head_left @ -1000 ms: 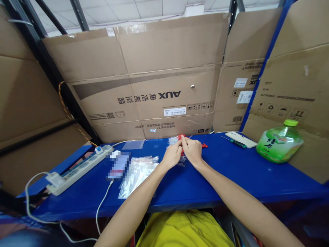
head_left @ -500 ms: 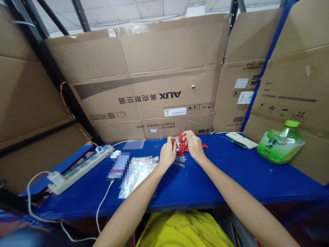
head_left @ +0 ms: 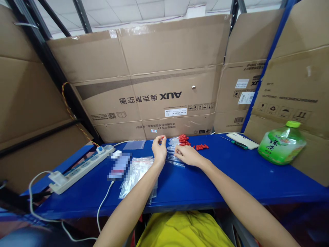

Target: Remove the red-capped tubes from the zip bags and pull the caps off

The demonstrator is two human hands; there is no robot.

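Observation:
My left hand (head_left: 159, 151) is closed, with a small red piece (head_left: 162, 137), seemingly a cap, showing at its fingertips. To its right, my right hand (head_left: 190, 155) has its fingers pinched together over a bunch of thin clear tubes (head_left: 177, 164). Whether a tube is between those fingers is hidden. Behind the right hand lies a pile of red-capped tubes (head_left: 183, 139), their clear ends pointing left. Several loose red caps (head_left: 202, 147) lie just right of that pile.
Clear zip bags (head_left: 137, 175) lie by my left forearm, beside a blurred phone (head_left: 120, 166) on a cable. A power strip (head_left: 82, 169) runs along the left edge. On the right are a screwdriver (head_left: 239, 144), a white flat object (head_left: 243, 140) and a green bottle (head_left: 281, 144). Cardboard (head_left: 154, 75) walls the table.
Both hands have come away from the red-capped pile. My left hand moved left with a small red piece; my right hand moved down toward the clear tubes. More of the pile shows.

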